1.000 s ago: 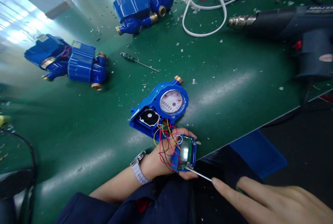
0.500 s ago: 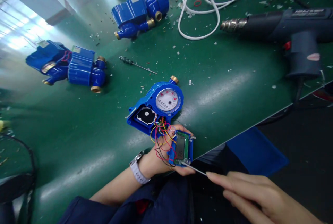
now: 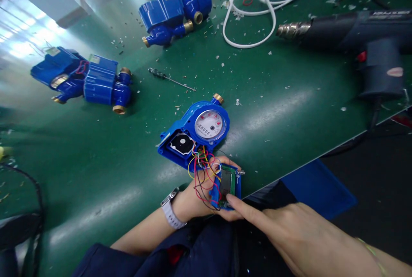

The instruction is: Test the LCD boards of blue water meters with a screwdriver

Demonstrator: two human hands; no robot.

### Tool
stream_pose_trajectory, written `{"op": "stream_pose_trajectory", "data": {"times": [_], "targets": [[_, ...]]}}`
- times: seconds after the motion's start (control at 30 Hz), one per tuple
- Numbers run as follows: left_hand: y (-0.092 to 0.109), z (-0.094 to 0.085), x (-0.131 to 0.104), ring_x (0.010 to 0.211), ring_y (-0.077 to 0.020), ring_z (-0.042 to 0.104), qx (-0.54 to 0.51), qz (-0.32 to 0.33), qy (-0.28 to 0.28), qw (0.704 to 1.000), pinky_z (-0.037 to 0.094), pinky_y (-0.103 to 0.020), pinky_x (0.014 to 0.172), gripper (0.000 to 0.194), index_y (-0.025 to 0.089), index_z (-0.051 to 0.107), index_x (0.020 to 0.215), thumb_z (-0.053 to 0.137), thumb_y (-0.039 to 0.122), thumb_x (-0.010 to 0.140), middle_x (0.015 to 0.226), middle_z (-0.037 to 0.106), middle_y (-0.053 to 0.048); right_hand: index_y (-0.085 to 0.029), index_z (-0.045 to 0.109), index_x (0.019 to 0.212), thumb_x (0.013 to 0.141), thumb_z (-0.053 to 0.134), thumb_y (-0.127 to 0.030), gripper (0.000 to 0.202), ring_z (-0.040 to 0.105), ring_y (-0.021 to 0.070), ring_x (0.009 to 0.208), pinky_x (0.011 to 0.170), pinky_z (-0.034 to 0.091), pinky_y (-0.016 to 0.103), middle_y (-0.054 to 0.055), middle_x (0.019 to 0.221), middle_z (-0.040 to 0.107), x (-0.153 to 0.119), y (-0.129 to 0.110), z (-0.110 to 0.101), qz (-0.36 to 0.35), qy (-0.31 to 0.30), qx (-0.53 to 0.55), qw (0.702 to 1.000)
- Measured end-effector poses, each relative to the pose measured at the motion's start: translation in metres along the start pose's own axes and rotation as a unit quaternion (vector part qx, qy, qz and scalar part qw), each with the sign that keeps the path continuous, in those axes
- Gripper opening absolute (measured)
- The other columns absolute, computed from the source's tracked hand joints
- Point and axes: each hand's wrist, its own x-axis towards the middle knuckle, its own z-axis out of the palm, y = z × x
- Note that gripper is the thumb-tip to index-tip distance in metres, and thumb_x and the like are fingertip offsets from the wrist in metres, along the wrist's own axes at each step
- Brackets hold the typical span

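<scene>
My left hand (image 3: 198,193), wearing a watch with a pale strap, grips a small blue housing (image 3: 211,192) that carries a green circuit board and a grey LCD screen (image 3: 227,181). Red, black, yellow and white wires (image 3: 197,178) run from it to an opened blue water meter (image 3: 190,116) with a round white dial, lying on the table. My right hand (image 3: 289,229) reaches in from the lower right, index finger stretched out with its tip at the screen's lower end. Its other fingers curl underneath, and whatever they hold is hidden.
More blue water meters (image 3: 100,80) stand at the left and the back (image 3: 162,8). A screwdriver (image 3: 172,80) lies beyond the opened meter. A black heat gun (image 3: 341,32) lies at the right, near a looped white cable (image 3: 249,46). Scraps litter the green table (image 3: 277,109).
My right hand has moved left and up, and its index fingertip is now at the screen. The thin metal shaft that pointed from it at the board is out of sight. My left hand keeps its grip.
</scene>
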Motion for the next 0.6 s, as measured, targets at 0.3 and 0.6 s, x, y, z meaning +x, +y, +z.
{"op": "stream_pose_trajectory", "data": {"times": [0.3, 0.6], "targets": [[0.017, 0.002, 0.0, 0.101, -0.024, 0.068, -0.189, -0.062, 0.047, 0.979, 0.054, -0.038, 0.089, 0.052, 0.02, 0.062, 0.11, 0.05, 0.066, 0.09, 0.111, 0.072, -0.01, -0.023, 0.035, 0.155, 0.074, 0.044, 0.001, 0.085, 0.064, 0.0147, 0.056, 0.053, 0.047, 0.021, -0.001, 0.079, 0.071, 0.005, -0.003, 0.018, 0.03, -0.02, 0.081, 0.996], [0.007, 0.0, 0.0, 0.098, -0.0263, 0.07, -0.178, -0.071, 0.051, 0.98, 0.057, -0.041, 0.084, 0.059, 0.021, 0.063, 0.109, 0.053, 0.074, 0.084, 0.109, 0.072, -0.011, -0.016, 0.033, 0.155, 0.09, 0.027, 0.001, 0.067, 0.071, 0.0149, 0.097, 0.093, 0.057, 0.027, 0.002, 0.132, 0.061, 0.014, -0.004, 0.025, 0.017, 0.013, 0.334, 0.942]]}}
